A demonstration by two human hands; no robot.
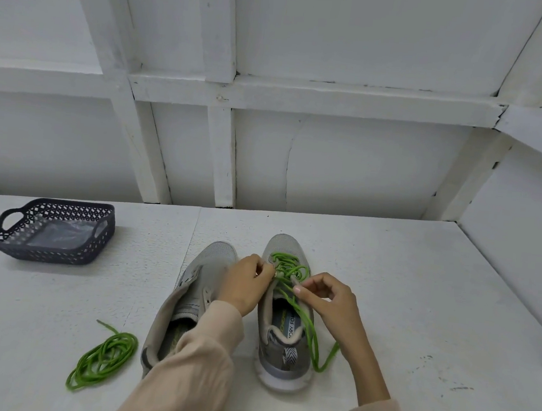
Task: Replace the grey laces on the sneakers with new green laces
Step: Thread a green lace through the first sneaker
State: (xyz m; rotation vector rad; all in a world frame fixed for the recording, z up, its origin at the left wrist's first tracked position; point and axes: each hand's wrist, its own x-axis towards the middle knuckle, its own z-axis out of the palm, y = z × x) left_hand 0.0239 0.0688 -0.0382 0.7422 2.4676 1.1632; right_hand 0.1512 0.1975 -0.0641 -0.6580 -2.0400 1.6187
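Nearest, left of both hands: spare green lace (pixel 104 358) in a loose coil on the table (pixel 419 302), well apart from the fingers, likely parked for the second shoe.

Unlaced sneaker (pixel 188 296) just left of the left hand, partly under that forearm. No lace in it, upper flopped open. Heel near the person, toe pointing away and a bit right.

Laced sneaker (pixel 281 355) sits under and between both hands, upright on its sole. Long axis runs near to far, heel at the person, toe to the wall. Probably set that way so the eyelets face the fingers.

Left hand (pixel 245 284): fingers curled tight at the left eyelet row, pinching what looks like the lace tip; the contact is small and hard to read. Right hand (pixel 330 302): thumb and forefinger pinch the green lace (pixel 290 268) at the right eyelet row, other fingers loosely bent. Judgement: taking up slack while threading. Crossings lie just beyond the fingertips, toward the toe; the free length trails back past the right wrist, off the heel side.

Lacing about halfway up this shoe; upper eyelets not done.

Far left of the hands: dark basket (pixel 52 230) holding clear plastic.
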